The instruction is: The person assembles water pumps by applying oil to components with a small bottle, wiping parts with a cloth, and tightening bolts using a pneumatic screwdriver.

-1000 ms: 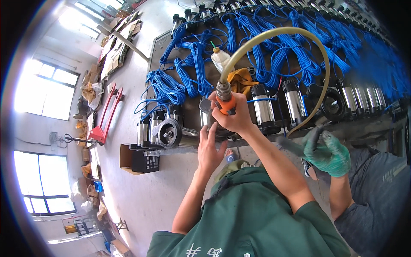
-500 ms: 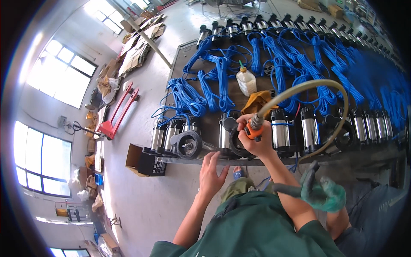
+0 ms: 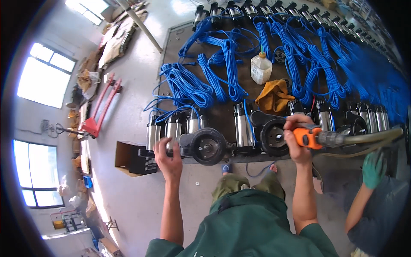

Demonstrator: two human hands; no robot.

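Observation:
My right hand [image 3: 298,147] is wrapped round an orange air tool [image 3: 309,136], whose metal coupling runs into a yellowish hose [image 3: 372,136]. The tool is held at the right side of a round black pump housing [image 3: 274,137]; whether it touches cannot be made out. My left hand [image 3: 168,160] has its fingers apart and slightly bent, holding nothing I can see. It is over the black ends of the steel pump cylinders [image 3: 173,129] at the table's near edge. Right beside it lies another round black housing [image 3: 208,146] with a bolt at its centre.
Coils of blue cable [image 3: 231,70] cover much of the table [image 3: 173,47]. A plastic bottle [image 3: 261,68] stands by an ochre cloth [image 3: 274,95]. An open carton [image 3: 128,159] sits left of the table. A co-worker's green-gloved hand [image 3: 373,169] is at the right. A red pallet jack [image 3: 96,120] stands further left.
My right hand has moved right with the air tool, which now lies sideways. My left hand has shifted left to the steel cylinders. The co-worker's gloved hand has moved away to the right.

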